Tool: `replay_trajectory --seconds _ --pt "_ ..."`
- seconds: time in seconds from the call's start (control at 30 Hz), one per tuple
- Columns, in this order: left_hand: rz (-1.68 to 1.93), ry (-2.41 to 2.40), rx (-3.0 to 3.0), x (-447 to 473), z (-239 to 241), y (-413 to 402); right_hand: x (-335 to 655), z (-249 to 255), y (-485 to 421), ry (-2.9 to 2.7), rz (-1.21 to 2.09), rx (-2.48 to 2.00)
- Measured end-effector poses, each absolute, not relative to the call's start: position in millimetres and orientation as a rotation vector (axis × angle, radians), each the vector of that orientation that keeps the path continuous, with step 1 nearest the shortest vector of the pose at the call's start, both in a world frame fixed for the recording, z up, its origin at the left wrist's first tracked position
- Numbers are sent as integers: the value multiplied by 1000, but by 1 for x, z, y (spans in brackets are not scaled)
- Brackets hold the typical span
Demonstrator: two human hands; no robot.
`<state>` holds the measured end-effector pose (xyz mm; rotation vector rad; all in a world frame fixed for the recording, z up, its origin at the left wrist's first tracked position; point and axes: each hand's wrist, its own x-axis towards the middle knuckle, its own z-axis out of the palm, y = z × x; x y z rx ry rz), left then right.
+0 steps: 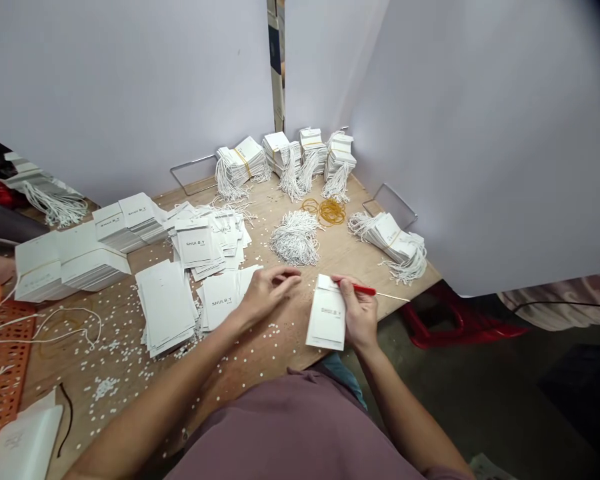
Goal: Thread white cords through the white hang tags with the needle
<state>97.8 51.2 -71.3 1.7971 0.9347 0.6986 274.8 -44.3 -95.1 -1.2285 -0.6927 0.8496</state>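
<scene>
My right hand [362, 319] is closed round a white hang tag [325, 319] printed "SHUI.B.Y" and a red-handled hook tool [361, 289]. The tool's thin metal shaft points right, past the table's edge. Left of it, my left hand [266, 293] hovers over the wood, fingers loosely bent, a gap between thumb and forefinger, nothing visible in them. Just beyond lies a pile of white strings [296, 239]. Beside my left wrist are loose printed tags [220, 301] and a stack of blank-faced tags [165, 307].
Strung, banded tag bundles [243, 160] line the back; another bundle [393, 241] lies right. Rubber bands [332, 211] sit behind the strings. Tag stacks [93, 257] and an orange basket [3, 380] stand left. Paper dots [105, 387] litter the table. A red stool [437, 320] is below right.
</scene>
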Motion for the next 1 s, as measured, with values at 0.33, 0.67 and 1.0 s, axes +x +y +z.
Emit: replay_trajectory --seconds 0.33,0.67,1.0 --pt "447 889 2643 141 -97 112 298 -94 -54 -542 857 -1260" --pt "921 771 2176 133 -70 135 294 -91 -45 -578 912 -1231" --pt "802 633 1381 122 20 116 291 -44 2 -549 973 -1044"
